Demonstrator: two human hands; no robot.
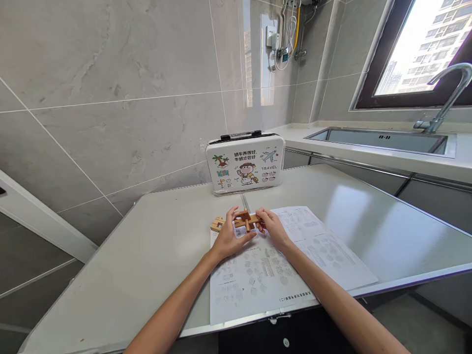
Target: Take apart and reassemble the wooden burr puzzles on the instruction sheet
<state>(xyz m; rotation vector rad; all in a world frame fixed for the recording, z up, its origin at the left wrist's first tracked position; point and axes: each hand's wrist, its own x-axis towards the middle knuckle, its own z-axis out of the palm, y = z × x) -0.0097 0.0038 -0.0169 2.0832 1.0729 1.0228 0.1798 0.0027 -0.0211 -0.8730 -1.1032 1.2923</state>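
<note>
Several notched wooden puzzle pieces [247, 224], partly fitted together, are between my two hands above a printed sheet. My left hand [229, 240] has its fingers curled behind the left side of the pieces, its thumb stretched out below them. At the other end, my right hand [273, 227] pinches a light wooden bar. A darker block crosses the bar in the middle, and a short stick points down toward me. Just left of my left hand lies another light wooden piece [217, 224] with a square gap, at the sheet's top left corner.
Under my hands the printed paper sheet [258, 295] with small diagrams covers the front of the white folding table [147, 255]. A white cartoon carry case [245, 167] stands upright at the back. A sink [383, 140] with a tall faucet [452, 96] is at the right.
</note>
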